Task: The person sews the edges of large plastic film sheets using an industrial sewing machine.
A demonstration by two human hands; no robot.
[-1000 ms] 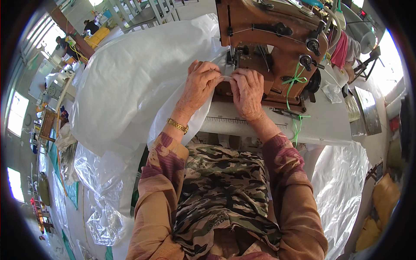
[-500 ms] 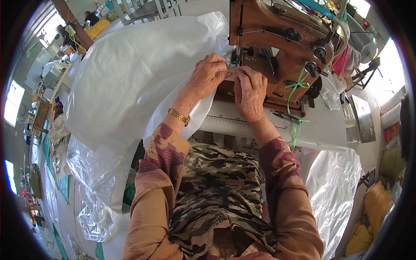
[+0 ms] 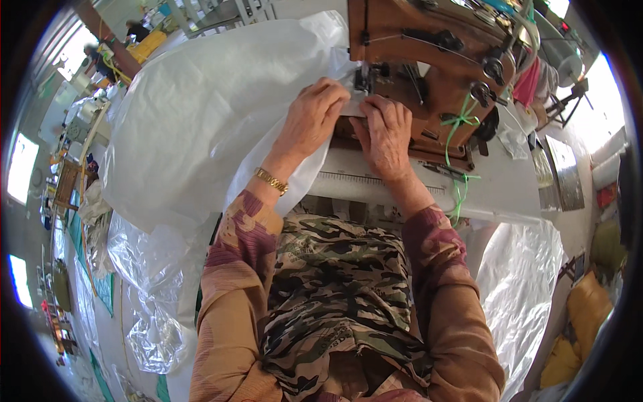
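Since the frame half a second ago, my fingertips have moved up closer to the presser foot (image 3: 362, 80) and slightly apart. In the head view, my left hand (image 3: 310, 119) is closed, pinching the edge of the white sheet (image 3: 201, 114), which spreads out to its left and hangs beneath my wrist. A short strip of that edge bridges to my right hand (image 3: 387, 137), whose bent fingers touch it beside the sewing machine (image 3: 439, 63); I cannot tell whether the thumb grips too.
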